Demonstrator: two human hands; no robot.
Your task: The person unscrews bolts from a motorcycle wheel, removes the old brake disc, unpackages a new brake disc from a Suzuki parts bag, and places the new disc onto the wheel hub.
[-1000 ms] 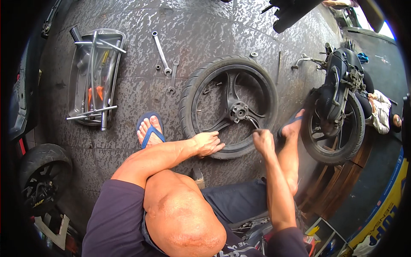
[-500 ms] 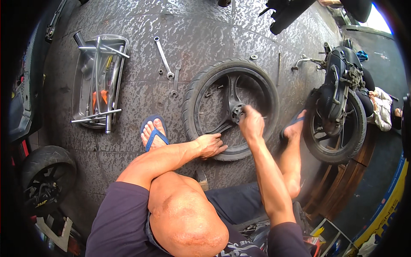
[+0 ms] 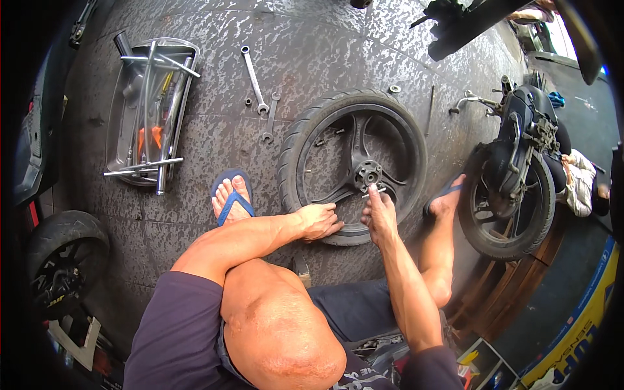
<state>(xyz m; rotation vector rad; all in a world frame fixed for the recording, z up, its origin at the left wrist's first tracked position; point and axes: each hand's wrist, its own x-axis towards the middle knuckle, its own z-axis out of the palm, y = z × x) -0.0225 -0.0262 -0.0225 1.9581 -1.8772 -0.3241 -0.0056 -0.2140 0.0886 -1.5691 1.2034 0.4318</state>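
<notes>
A black three-spoke motorcycle wheel (image 3: 372,104) with its tyre lies flat on the floor before me. My left hand (image 3: 316,221) is closed over the tyre and rim on the near left side, fingers curled. Just below the hub (image 3: 369,176), my right hand (image 3: 380,216) has its fingers pinched together. Something small and metallic shows at those fingertips, too small to name. The hub's centre hole and the small holes around it are uncovered. Inside the rim, small bolts (image 3: 319,142) lie on the floor beyond the left spoke.
Two wrenches (image 3: 254,79) (image 3: 272,117) lie left of the wheel. Farther left stands a metal tray (image 3: 112,140) of tools. A metal ring (image 3: 394,89) and a thin rod (image 3: 430,110) lie beyond the tyre. At right stands a partly dismantled motorcycle (image 3: 513,169); a loose wheel (image 3: 68,260) is at left.
My right hand has drawn back from the hub toward me, uncovering the hub's face. My left hand stays on the tyre. The whole view has shifted slightly.
</notes>
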